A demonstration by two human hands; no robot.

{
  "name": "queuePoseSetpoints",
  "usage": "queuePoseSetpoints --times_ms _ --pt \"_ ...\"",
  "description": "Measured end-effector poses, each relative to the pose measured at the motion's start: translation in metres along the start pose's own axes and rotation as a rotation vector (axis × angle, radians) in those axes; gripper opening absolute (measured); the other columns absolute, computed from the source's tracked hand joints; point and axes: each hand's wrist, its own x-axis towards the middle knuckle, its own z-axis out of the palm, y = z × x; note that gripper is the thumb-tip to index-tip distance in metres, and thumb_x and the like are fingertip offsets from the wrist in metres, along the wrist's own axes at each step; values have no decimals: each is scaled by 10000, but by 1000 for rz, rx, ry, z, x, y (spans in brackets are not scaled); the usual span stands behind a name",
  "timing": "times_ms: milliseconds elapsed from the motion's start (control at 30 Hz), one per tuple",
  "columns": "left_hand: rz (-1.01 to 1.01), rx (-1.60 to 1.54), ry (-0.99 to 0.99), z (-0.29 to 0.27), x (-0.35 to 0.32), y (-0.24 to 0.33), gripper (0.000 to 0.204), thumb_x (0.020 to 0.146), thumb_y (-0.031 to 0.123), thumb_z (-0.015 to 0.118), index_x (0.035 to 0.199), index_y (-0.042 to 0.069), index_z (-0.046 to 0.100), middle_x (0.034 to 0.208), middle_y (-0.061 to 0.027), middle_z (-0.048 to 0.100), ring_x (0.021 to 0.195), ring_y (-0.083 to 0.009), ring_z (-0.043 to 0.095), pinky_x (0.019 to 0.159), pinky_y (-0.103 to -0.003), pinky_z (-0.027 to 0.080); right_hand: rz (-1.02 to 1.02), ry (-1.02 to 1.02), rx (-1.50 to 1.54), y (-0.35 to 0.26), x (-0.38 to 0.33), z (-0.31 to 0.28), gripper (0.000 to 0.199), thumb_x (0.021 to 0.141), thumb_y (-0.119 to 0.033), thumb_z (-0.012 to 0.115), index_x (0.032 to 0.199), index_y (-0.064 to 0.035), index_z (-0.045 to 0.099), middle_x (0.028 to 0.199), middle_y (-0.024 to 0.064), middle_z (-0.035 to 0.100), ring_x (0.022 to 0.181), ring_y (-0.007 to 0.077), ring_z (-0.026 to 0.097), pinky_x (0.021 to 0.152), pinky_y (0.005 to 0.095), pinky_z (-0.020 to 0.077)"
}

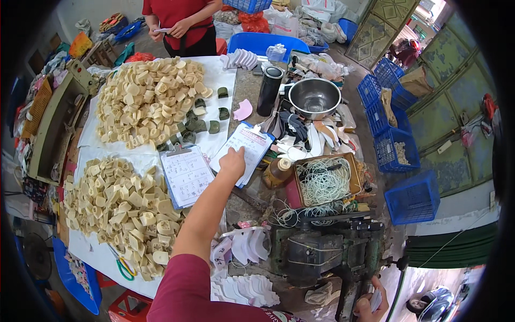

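My left arm, in a maroon sleeve, reaches forward over the table. My left hand rests on the right-hand clipboard, its fingers mostly curled and one fingertip pointing at the handwritten sheet. Beside it lies another clipboard with a written sheet. At the lower right, my right hand grips a small stack of white paper slips next to a dark metal machine. Two heaps of beige molded pieces, the far heap and the near heap, cover the table's left side.
Dark green pieces lie by the far heap. A black flask, a steel bowl, a brown bottle and a box of pale cord stand to the right. Scissors lie near-left. Another person stands across the table.
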Motion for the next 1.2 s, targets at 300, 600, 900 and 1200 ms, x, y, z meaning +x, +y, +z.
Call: queuePoseSetpoints --times_ms 300,600,900,1200 --pt "164 -458 353 -54 -119 56 309 873 155 588 1164 53 607 994 -152 645 857 -276 657 737 -394 520 25 -67 277 -12 -13 -12 515 772 -92 612 1265 38 537 1012 79 580 782 105 546 701 232 448" --pt "635 -1427 -468 -105 -379 159 165 866 108 677 997 8 670 899 -50 611 834 -131 577 748 -274 451 -142 -349 293 -23 -33 -4 675 716 -123 770 1321 -12 493 821 52 645 702 122 621 640 257 503" --pt "423 -1787 -536 -89 -452 206 95 896 90 646 918 -1 665 853 8 620 775 -32 552 656 -190 433 -186 -737 482 14 -46 -40 793 660 -165 862 1345 -41 483 1078 102 655 961 132 614 843 279 493" --pt "285 -1870 -229 -65 -486 277 50 878 14 637 911 -12 665 897 -29 660 813 -74 596 727 -234 487 -192 -1049 729 54 -12 -80 822 664 -157 873 1354 5 458 1155 66 607 1012 100 563 897 268 460"
